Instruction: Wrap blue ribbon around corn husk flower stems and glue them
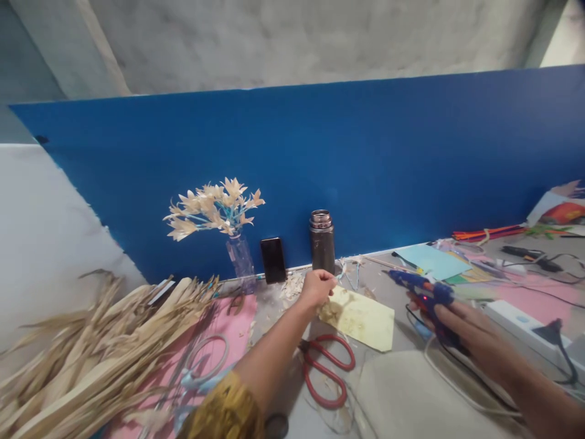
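Observation:
My right hand [461,323] grips a blue hot glue gun [418,283], its nozzle pointing left and a small red light glowing on its side. Reaching across the middle, my left hand [317,288] is closed in a pinch over the top left corner of a pale yellow paper [368,320]. Whatever lies between its fingertips is too small to make out. Brownish bits or stains mark the paper near that hand. Red-handled scissors [329,370] lie below, beside my left forearm. Behind the left hand stands a dark, lidless flask [322,241].
Dried husks [59,360] heap on the left, near pink paper [237,323]. Pale husk flowers [212,207] stand in a clear bottle [241,262] beside a phone [273,260]. A power strip [525,320] with cables sits right. A blue partition [292,158] closes off the back.

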Demonstrator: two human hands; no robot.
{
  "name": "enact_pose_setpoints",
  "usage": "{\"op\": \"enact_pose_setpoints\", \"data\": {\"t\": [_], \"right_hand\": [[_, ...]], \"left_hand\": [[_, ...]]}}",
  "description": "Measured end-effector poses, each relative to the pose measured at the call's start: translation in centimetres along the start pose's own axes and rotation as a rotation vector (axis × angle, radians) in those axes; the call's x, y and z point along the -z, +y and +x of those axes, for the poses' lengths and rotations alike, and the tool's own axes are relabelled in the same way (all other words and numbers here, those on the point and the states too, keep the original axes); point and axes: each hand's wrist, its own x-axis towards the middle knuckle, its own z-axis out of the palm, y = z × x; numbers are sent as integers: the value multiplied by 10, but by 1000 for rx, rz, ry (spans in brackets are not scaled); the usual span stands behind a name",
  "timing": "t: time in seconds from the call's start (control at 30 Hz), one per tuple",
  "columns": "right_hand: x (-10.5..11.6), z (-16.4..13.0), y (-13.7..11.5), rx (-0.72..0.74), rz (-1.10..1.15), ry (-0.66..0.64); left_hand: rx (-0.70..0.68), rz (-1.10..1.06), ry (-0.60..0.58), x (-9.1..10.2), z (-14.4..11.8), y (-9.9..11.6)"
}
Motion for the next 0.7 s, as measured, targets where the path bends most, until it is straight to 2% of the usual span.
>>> {"op": "enact_pose_setpoints", "data": {"t": [0.17, 0.27, 0.47, 0.7], "right_hand": [[-33, -18, -1, 76, -188, -170], [-48, -24, -9, 123, -244, -241], [-59, -27, -21, 180, -340, -203], [-62, -26, -17, 214, -405, -185]], "left_hand": [[-121, -130, 61, 14, -52, -12], [-144, -162, 89, 19, -71, -14], [-184, -174, 107, 21, -81, -9], [-204, -201, 111, 20, -82, -9]]}}
